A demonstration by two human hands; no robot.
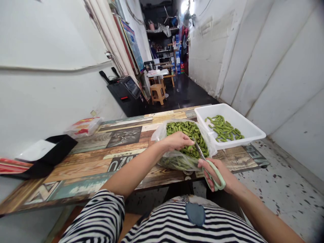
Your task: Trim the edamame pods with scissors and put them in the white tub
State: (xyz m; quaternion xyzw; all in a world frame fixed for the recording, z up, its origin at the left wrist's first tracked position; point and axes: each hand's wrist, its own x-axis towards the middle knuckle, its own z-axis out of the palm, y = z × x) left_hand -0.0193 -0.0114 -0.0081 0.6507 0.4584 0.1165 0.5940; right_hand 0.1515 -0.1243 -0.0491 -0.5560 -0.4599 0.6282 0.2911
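Observation:
My right hand grips a pair of scissors by the pale green handles, with the blades pointing up and left. The blade tips reach the fingertips of my left hand, which is pinched closed on what looks like an edamame pod, mostly hidden by the fingers. Both hands are over a clear plastic bag, its mouth spread wide and full of green edamame pods. To the right, a white plastic tray holds a loose pile of edamame pods.
The wood-patterned table carries a red-and-clear plastic package at the left. Nearer lies a black strap-like item beside a white one. Behind the table are a black machine, a plastic stool and a wall on the right.

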